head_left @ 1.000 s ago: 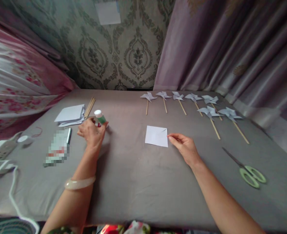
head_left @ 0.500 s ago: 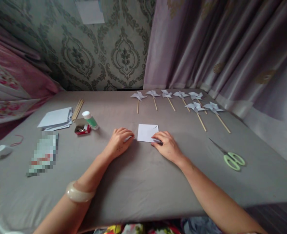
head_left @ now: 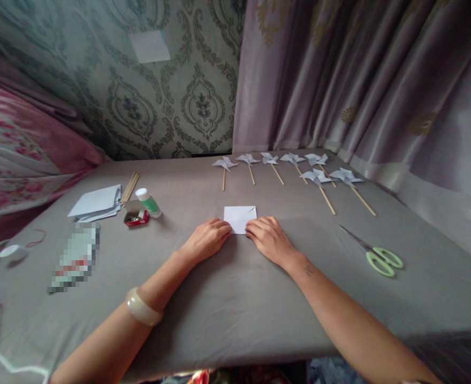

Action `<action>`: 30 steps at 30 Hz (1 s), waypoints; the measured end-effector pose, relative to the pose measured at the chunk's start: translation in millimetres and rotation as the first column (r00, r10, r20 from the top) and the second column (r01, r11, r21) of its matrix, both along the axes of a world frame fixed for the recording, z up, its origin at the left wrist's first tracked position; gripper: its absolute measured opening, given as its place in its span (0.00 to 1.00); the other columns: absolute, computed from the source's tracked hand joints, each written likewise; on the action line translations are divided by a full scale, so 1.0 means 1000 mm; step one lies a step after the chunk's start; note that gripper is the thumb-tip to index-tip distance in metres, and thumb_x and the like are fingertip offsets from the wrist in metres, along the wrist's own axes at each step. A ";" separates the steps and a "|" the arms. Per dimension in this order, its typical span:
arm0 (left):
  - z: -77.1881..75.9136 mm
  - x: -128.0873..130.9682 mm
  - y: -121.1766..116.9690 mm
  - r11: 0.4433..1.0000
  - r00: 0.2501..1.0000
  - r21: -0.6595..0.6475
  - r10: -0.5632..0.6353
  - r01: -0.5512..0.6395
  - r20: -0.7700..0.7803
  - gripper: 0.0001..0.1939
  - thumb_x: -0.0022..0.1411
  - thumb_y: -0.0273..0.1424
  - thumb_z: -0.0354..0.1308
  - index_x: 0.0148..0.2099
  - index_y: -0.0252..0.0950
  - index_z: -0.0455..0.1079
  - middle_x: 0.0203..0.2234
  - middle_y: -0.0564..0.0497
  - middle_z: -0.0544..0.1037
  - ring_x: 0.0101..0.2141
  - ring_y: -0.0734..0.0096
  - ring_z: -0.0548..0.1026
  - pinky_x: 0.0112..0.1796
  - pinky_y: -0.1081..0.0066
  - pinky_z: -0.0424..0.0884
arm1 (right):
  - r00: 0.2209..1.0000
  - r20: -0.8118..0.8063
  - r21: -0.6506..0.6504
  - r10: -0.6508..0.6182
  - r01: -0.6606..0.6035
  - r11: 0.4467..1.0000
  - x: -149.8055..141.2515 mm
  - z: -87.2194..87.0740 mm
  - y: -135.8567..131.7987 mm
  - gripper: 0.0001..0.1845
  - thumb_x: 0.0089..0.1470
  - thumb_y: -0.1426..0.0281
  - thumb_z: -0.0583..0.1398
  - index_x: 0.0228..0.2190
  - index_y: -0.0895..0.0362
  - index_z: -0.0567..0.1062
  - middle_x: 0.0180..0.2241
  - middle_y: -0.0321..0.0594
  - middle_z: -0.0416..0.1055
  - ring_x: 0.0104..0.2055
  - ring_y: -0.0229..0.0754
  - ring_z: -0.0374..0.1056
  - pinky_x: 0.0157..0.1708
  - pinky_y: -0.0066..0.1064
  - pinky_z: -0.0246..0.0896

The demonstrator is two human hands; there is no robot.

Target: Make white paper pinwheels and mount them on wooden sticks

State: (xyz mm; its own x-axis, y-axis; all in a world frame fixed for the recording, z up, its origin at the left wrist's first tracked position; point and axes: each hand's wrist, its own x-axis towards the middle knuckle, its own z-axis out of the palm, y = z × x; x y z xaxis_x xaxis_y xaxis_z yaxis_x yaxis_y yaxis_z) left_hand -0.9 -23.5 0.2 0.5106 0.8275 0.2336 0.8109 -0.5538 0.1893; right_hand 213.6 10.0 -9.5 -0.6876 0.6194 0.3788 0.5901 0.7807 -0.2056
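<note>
Counting seven assembled white paper pinwheels on pale wooden sticks (head_left: 316, 178) beyond the right hand (head_left: 270, 240); judging those done. Seeing a flat white paper square (head_left: 239, 216) between right hand and left hand (head_left: 208, 240), touching both near its close corners. Showing one short diagonal slit or crease at far right, unfolded, off any stick: judging it barely started. Spotting loose pale wooden sticks (head_left: 130, 186) and a white paper stack (head_left: 96, 201) beyond-left of left hand, apparently unused. Fingers together and curled, both hands; can't tell if pinching or just pressing. Can't see the covered corners or under the palms; can't identify the small red box's (head_left: 137, 221) contents, left of left hand.
</note>
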 end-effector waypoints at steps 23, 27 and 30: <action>-0.002 0.016 -0.016 0.975 0.984 0.197 0.125 -0.099 -0.126 0.14 0.67 0.31 0.47 0.36 0.36 0.73 0.31 0.46 0.78 0.35 0.66 0.74 0.38 0.66 0.65 | 0.997 -0.070 0.015 -0.041 0.042 0.999 -0.005 0.000 -0.005 0.07 0.56 0.73 0.59 0.37 0.54 0.76 0.42 0.43 0.73 0.45 0.46 0.63 0.43 0.37 0.55; -0.003 0.018 -0.016 0.982 0.990 0.151 0.122 -0.111 -0.068 0.13 0.67 0.32 0.48 0.36 0.36 0.73 0.31 0.47 0.78 0.34 0.66 0.74 0.39 0.66 0.66 | 0.999 -0.039 -0.002 -0.014 0.014 1.000 -0.012 0.003 -0.015 0.05 0.56 0.69 0.60 0.35 0.55 0.77 0.37 0.42 0.73 0.41 0.45 0.64 0.41 0.36 0.55; -0.005 0.019 -0.016 0.988 0.993 0.115 0.106 -0.101 -0.045 0.13 0.66 0.32 0.49 0.35 0.36 0.73 0.30 0.47 0.78 0.34 0.66 0.74 0.38 0.66 0.67 | 1.000 -0.008 -0.017 -0.006 0.006 1.000 -0.015 0.003 -0.018 0.07 0.58 0.68 0.58 0.33 0.55 0.77 0.34 0.41 0.74 0.40 0.45 0.65 0.39 0.36 0.54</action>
